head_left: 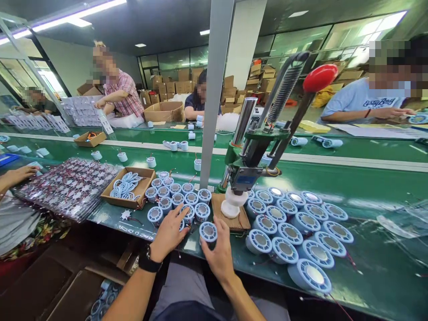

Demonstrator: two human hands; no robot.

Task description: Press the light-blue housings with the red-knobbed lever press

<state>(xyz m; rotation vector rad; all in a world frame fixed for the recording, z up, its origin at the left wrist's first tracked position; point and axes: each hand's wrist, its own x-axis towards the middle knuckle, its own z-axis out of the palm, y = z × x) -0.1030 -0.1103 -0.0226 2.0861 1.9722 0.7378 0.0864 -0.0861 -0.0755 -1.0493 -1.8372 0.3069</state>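
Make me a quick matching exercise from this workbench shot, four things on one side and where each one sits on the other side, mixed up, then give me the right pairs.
Things:
1. right hand
2. left hand
3. cardboard tray
4. red knob

Places:
A. on top of the press lever
B. left of the cluster of blue round parts, holding loose blue rings
C. holding a single blue round part at the table edge
D. resting on the near row of the left cluster

Pairs: 1-C, 2-D, 3-B, 4-A

right hand [219, 254]: holds blue disc [208, 232] | left hand [170, 232]: on disc cluster [179, 198]
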